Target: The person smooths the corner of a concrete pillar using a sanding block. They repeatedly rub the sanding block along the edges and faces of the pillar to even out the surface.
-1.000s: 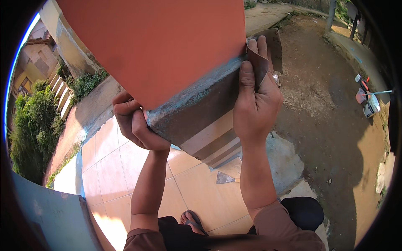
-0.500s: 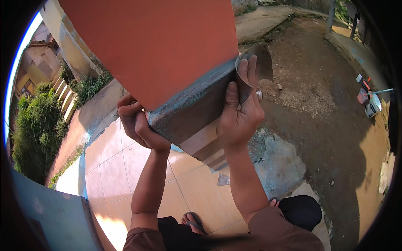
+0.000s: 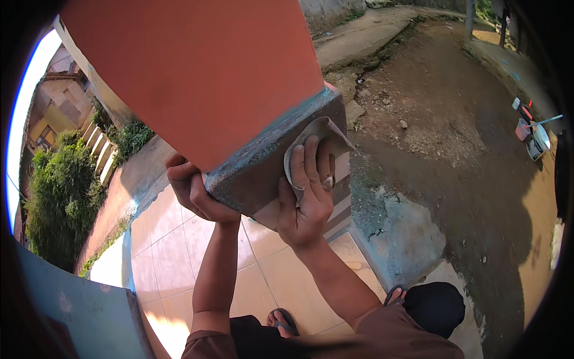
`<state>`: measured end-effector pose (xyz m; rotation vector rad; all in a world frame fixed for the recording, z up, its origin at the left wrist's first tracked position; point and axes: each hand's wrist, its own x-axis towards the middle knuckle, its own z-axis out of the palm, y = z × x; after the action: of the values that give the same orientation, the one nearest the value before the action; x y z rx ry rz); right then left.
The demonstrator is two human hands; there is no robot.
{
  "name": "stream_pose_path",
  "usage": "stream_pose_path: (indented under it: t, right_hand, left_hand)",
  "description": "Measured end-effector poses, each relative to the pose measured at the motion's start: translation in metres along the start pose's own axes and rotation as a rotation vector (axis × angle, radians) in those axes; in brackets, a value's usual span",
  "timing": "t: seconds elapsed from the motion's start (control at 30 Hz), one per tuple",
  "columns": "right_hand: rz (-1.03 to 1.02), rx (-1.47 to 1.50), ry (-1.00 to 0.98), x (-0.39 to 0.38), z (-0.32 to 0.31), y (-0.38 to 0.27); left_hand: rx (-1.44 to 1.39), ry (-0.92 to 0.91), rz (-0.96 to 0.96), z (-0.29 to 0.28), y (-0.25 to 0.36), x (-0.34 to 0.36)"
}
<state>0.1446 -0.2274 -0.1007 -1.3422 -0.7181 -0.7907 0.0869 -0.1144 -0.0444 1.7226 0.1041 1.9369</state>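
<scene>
An orange-red pillar (image 3: 197, 72) rises in front of me, with a dark brown base band (image 3: 239, 188) whose upper edge is worn and smeared bluish. Against the band's right-hand face my right hand (image 3: 308, 206) presses a curled sheet of sandpaper (image 3: 327, 128). Its fingers lie over the sheet, which bends up around them, and a ring shows on one finger. Bent fingers of my left hand (image 3: 200, 191) grip the left corner of the base band; some fingertips are hidden behind the pillar.
Glossy tiles (image 3: 245, 293) lie beneath my sandalled feet, ending at a rough concrete edge (image 3: 400, 233). Bare dirt (image 3: 430, 131) stretches to the right, where a paint bucket (image 3: 538, 146) and tools stand. A low bluish wall (image 3: 72, 311) is at lower left; bushes (image 3: 57, 197) grow beyond.
My right hand has slid left and downward along the base band with the sandpaper, uncovering the band's right corner. My left hand stays at its corner.
</scene>
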Motion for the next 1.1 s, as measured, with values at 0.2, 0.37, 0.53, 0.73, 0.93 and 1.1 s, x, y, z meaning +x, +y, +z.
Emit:
stream_pose_path:
  t: [0.2,0.37,0.53,0.73,0.93,1.1]
  right_hand:
    - [0.102,0.143,0.113,0.035,0.003,0.012]
    - [0.108,0.12,0.138,0.024,0.01,0.001]
    - [0.019,0.037,0.107,0.002,0.005,0.008]
    - [0.092,0.095,0.173,0.028,0.014,0.017]
    - [0.28,0.005,0.058,-0.108,0.019,0.009]
    - [0.416,0.068,0.2,-0.02,0.001,0.036]
  left_hand:
    - [-0.035,0.015,0.042,-0.001,0.0,0.001]
    - [-0.119,0.05,0.045,-0.001,-0.005,0.0]
    - [0.011,0.012,0.087,0.002,-0.006,0.002]
    - [0.309,0.004,0.106,-0.011,-0.008,-0.005]
    - [0.102,-0.025,0.016,-0.008,-0.012,-0.003]
    - [0.09,-0.021,0.047,-0.011,-0.016,-0.007]
